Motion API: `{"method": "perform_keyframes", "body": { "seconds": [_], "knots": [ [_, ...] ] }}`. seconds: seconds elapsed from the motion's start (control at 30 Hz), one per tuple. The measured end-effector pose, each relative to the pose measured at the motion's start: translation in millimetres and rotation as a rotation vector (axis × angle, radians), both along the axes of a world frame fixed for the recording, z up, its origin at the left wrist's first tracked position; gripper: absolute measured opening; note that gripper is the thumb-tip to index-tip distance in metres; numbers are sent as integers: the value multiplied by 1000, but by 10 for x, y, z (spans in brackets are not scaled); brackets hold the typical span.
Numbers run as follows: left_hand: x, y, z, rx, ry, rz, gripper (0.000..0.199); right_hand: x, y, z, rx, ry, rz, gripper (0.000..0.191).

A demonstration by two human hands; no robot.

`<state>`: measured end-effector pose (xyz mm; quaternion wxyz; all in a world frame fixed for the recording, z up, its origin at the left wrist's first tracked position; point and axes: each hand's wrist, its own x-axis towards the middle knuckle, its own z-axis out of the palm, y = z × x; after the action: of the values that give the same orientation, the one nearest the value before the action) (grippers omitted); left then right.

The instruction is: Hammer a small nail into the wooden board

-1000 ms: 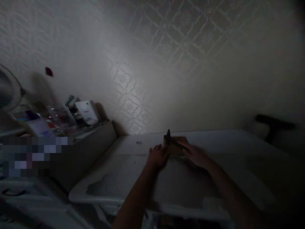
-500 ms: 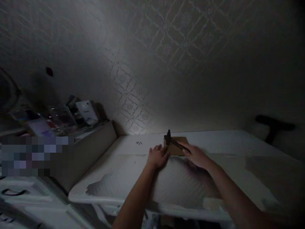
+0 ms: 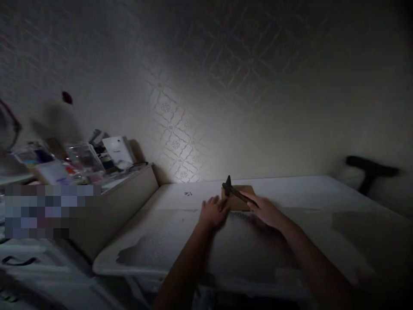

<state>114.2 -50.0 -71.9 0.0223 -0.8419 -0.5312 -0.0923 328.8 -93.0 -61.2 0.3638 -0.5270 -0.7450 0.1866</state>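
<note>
My right hand point(image 3: 264, 211) is closed round the handle of a hammer point(image 3: 237, 192). The dark hammer head is over the left edge of a flat brown board point(image 3: 241, 202) that lies on the white table. At that same edge rests my left hand point(image 3: 213, 212), its thumb and forefinger drawn together just under the hammer head. Whatever is between those fingertips is too small and dark to make out. A few small dark slender pieces point(image 3: 188, 193) lie on the table to the left of my left hand.
The white table point(image 3: 145, 221) runs back to a patterned wall. On its left, a raised cabinet top carries a white box point(image 3: 118, 149) and a clear plastic organizer point(image 3: 85, 161). A black T-shaped thing point(image 3: 371, 170) stands beyond the table's right edge.
The light has shifted: the wall is brighter and the front of the table darker. Both hands, the hammer and the board stay in practically the same place.
</note>
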Motion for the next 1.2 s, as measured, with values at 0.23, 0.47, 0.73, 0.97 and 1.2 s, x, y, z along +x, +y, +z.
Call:
{"method": "perform_keyframes", "body": {
  "seconds": [0.23, 0.47, 0.73, 0.97, 1.2],
  "knots": [
    [9, -20, 35, -14, -13, -6, 53, -16, -13, 10, 12, 2, -13, 50],
    [1, -15, 28, -17, -13, -3, 54, -5, 2, -5, 14, 1, 9, 51],
    [4, -2, 7, -5, 0, -3, 54, -4, 2, -15, 16, 1, -2, 50],
    [3, -8, 18, -17, 2, 3, 53, 13, 38, -40, 22, 7, 15, 50],
    [11, -28, 41, -18, 8, -3, 53, 2, -2, -8, 5, 0, -5, 50]
  ]
}}
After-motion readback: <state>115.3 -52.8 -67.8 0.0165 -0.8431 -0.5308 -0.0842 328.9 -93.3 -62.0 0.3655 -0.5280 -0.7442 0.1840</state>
